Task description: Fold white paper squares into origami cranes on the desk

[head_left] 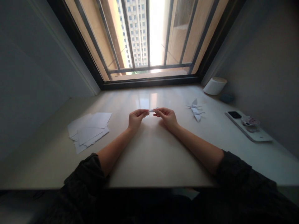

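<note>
Between my two hands is a small folded piece of white paper (151, 110), held just above the pale sill top. My left hand (137, 118) pinches its left end between thumb and fingertips. At its right end, my right hand (167, 117) grips it the same way. The fingers cover most of the paper, so its folded shape cannot be made out. To the right of my right hand lie folded white paper cranes (196, 110), close together. Loose white paper sheets (93, 129) lie in an overlapping pile left of my left hand.
A phone (247, 127) with a round grip on its back lies at the right. Behind it, by the wall, are a white cylindrical object (215, 86) and a small dark bluish thing (227, 98). A barred window (149, 83) closes off the far side.
</note>
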Available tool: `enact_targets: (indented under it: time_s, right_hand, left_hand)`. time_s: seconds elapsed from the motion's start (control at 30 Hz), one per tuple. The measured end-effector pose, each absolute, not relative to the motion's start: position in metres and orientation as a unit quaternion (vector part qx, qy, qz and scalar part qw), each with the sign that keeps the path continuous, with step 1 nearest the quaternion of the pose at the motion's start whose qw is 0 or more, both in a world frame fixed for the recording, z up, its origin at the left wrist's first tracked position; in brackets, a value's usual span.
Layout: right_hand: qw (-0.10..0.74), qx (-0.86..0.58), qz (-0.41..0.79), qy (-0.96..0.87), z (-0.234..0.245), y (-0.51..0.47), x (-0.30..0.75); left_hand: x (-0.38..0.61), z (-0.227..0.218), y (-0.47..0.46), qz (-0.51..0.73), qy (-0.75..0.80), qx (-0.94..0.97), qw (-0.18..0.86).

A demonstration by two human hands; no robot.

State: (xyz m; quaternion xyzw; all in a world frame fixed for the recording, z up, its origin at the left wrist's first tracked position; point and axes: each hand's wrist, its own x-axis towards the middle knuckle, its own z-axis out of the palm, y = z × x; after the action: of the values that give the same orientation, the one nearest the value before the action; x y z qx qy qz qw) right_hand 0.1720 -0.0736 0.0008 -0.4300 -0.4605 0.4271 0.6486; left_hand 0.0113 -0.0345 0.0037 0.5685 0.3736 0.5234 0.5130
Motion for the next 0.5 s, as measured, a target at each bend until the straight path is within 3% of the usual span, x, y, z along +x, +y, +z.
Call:
enact_targets:
  time_s: [0.5]
  right_hand:
    - [0.659, -0.431, 0.419, -0.451, 0.0010, -0.0749, 0.1729]
  left_hand:
    - [0.0122, 0.0032, -0.0351, 0.525, 0.365, 0.551, 0.536]
